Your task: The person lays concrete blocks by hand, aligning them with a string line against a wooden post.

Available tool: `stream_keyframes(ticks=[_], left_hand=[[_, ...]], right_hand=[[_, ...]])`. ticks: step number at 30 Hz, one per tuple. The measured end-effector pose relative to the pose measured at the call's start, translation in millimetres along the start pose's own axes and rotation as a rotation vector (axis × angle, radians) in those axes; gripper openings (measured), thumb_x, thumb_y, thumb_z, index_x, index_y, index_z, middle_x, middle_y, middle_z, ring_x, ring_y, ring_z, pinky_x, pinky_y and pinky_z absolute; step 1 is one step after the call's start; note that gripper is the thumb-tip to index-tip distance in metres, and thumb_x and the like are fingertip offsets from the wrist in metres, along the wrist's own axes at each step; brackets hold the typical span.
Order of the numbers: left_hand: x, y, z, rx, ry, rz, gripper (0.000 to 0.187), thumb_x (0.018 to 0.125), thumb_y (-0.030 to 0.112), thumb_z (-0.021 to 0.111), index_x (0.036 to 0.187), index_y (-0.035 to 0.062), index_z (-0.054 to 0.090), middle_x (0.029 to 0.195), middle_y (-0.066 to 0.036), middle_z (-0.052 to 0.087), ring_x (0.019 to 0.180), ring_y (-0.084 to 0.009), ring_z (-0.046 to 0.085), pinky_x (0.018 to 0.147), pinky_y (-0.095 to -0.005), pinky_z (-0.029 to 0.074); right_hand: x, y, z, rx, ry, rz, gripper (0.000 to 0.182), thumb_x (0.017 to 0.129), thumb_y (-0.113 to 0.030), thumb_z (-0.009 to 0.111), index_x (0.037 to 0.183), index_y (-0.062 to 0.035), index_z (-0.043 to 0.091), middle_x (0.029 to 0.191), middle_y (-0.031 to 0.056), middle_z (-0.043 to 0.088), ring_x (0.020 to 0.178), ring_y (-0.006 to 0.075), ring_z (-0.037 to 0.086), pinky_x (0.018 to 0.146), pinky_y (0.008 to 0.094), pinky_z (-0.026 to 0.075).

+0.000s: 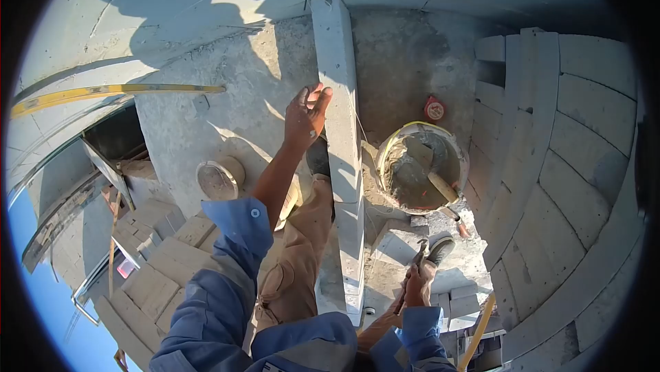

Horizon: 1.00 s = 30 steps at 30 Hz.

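Observation:
My left hand (pixel 307 119) is raised beside the upper part of a long, narrow row of pale blocks (pixel 337 83). Its fingers are bent and slightly apart, and nothing shows between them. Low on the right side of the row, my right hand (pixel 415 285) is wrapped round the handle of a hammer-like tool (pixel 420 254), its metal head pointing up. Above that hand stands a round bucket (pixel 386 183) of grey mortar (pixel 411 172), with a wooden-handled tool (pixel 442 186) resting in it.
A red tape measure (pixel 434 108) lies beyond the bucket. A smaller bucket (pixel 235 169) stands left of my left arm. A yellow level (pixel 124 89) extends from the left. Stacked blocks (pixel 161 272) sit at the lower left, and a block wall (pixel 557 186) rises on the right.

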<state>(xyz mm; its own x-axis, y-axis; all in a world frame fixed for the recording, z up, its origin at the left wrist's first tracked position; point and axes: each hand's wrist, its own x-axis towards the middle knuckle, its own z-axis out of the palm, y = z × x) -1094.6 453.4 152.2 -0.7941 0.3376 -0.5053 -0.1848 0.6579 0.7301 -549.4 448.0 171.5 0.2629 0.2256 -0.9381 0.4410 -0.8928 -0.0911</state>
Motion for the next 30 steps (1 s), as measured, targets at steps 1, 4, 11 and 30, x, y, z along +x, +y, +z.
stream_keyframes(ticks=[1, 4, 11, 30], left_hand=[[55, 0, -5, -0.303, 0.01, -0.069, 0.05, 0.094, 0.043, 0.063, 0.124, 0.0031, 0.06, 0.102, -0.009, 0.069, 0.083, -0.0202, 0.066, 0.07, -0.0298, 0.05], [200, 6, -15, 0.083, 0.345, -0.08, 0.047, 0.092, 0.05, 0.061, 0.105, 0.0046, 0.067, 0.095, -0.008, 0.067, 0.078, -0.0177, 0.065, 0.069, -0.033, 0.052], [251, 48, -19, 0.635, 0.212, 0.148, 0.019, 0.078, 0.023, 0.069, 0.091, 0.0099, 0.073, 0.088, -0.014, 0.072, 0.086, -0.0354, 0.069, 0.078, -0.0432, 0.054], [300, -14, -26, 0.73, -0.309, 0.286, 0.015, 0.082, 0.015, 0.069, 0.094, 0.0061, 0.071, 0.098, -0.011, 0.072, 0.089, -0.0245, 0.071, 0.071, -0.0335, 0.056]], right_hand=[[-9, 5, -7, -0.082, -0.011, -0.019, 0.029, 0.1, -0.03, 0.055, 0.078, -0.0129, 0.049, 0.059, -0.0037, 0.042, 0.04, 0.0069, 0.038, 0.034, 0.0238, 0.029], [-32, 2, 1, -0.11, -0.042, 0.005, 0.022, 0.099, -0.024, 0.056, 0.085, -0.0071, 0.054, 0.061, -0.0008, 0.046, 0.04, 0.0074, 0.042, 0.034, 0.0243, 0.033], [-83, 20, 60, -0.049, -0.098, 0.012, 0.025, 0.099, -0.024, 0.057, 0.08, -0.0088, 0.052, 0.059, -0.0009, 0.046, 0.039, 0.007, 0.042, 0.033, 0.024, 0.033], [-67, 0, 96, 0.049, -0.161, 0.01, 0.026, 0.099, -0.026, 0.058, 0.081, -0.0097, 0.051, 0.059, -0.0023, 0.045, 0.04, 0.0053, 0.041, 0.033, 0.0229, 0.031]])
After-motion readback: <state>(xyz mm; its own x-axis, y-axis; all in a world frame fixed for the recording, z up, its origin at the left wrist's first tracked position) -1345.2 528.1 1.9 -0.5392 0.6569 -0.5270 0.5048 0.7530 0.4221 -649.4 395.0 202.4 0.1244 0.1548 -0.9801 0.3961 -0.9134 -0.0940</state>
